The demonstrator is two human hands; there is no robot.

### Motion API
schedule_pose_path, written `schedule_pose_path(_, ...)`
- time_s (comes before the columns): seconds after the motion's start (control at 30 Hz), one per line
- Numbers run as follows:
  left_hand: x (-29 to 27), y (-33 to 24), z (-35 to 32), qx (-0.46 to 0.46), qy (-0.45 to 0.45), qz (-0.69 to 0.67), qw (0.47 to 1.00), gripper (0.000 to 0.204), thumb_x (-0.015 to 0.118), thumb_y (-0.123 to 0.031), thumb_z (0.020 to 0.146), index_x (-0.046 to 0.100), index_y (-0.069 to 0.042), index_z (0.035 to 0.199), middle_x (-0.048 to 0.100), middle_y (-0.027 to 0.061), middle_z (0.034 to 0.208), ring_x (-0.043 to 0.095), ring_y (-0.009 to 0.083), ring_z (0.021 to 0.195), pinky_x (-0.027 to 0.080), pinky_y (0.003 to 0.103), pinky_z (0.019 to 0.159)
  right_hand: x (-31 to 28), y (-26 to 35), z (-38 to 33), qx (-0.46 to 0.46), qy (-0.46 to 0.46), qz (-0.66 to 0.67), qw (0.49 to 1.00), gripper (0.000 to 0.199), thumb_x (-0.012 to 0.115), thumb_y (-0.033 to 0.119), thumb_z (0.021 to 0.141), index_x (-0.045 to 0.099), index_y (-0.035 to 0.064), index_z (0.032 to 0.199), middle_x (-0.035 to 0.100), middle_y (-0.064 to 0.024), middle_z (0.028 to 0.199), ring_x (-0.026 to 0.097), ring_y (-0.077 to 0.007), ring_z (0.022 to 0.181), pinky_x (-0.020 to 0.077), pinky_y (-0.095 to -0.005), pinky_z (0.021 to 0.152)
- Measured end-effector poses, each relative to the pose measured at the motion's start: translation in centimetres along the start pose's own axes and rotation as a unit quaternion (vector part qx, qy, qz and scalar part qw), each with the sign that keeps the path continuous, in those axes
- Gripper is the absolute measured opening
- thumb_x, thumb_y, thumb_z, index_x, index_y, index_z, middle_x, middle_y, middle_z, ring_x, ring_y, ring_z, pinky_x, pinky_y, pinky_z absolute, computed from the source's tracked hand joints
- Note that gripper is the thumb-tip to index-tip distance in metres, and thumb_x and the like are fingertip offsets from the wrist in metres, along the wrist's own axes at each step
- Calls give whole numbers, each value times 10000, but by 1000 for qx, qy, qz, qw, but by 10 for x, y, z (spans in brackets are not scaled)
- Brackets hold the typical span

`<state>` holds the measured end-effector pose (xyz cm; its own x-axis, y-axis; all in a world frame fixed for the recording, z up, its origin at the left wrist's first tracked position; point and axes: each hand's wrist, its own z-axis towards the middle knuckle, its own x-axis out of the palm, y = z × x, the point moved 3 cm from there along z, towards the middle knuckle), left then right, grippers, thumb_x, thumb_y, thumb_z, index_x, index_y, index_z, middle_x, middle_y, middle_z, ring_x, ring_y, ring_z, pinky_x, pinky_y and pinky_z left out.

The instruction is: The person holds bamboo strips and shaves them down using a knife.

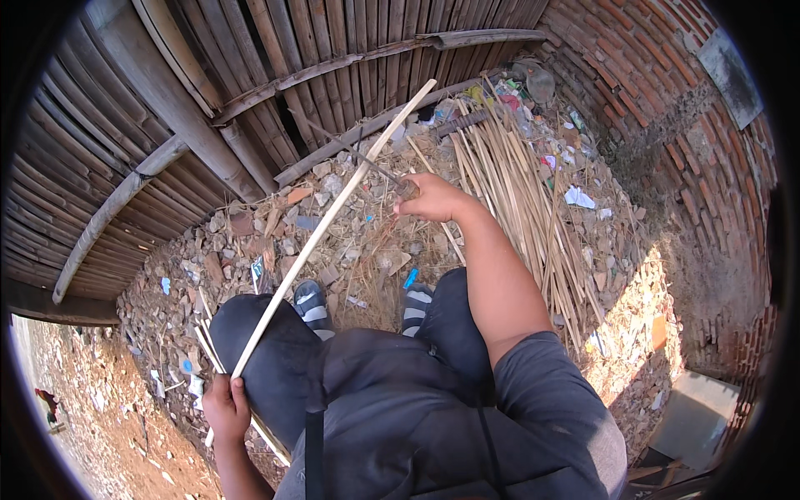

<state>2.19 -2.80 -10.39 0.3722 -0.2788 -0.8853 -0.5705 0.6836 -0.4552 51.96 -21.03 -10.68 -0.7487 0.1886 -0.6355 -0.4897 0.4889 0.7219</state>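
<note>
A long pale bamboo strip slants from my left side up toward the bamboo wall. My left hand is closed around its lower end, beside my left knee. In my right hand is the wooden handle of a long, thin-bladed knife. Its dark blade points up and left and crosses the strip near the upper part; whether it cuts into the strip is too small to tell. Several more strips lie by my left leg, partly hidden by my knee and left hand.
To the right, a large bundle of bamboo strips lies on rubble and litter. A bamboo-slat wall stands ahead and left, a brick wall on the right. My sandals rest on the rubble. A grey panel leans at lower right.
</note>
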Motion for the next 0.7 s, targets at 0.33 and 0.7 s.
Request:
schedule_pose_path(0.33, -1, -9, 1, -40, 7, -11, 999, 307, 558, -233, 1012, 524, -20, 793, 542, 205, 608, 555, 442, 579, 399, 498, 532, 26, 48, -6, -52, -19, -163, 985, 556, 783, 312, 818, 638, 11, 1261, 713, -207, 1044, 682, -372, 981, 517, -447, 866)
schedule_pose_path(0.7, -4, -7, -1, 20, -29, 51, 998, 310, 531, -250, 1015, 514, -29, 798, 524, 201, 591, 550, 429, 543, 380, 496, 510, 21, 34, -3, -31, -19, -120, 992, 539, 775, 295, 808, 646, 39, 1264, 697, -248, 1096, 669, -391, 1050, 516, -441, 929)
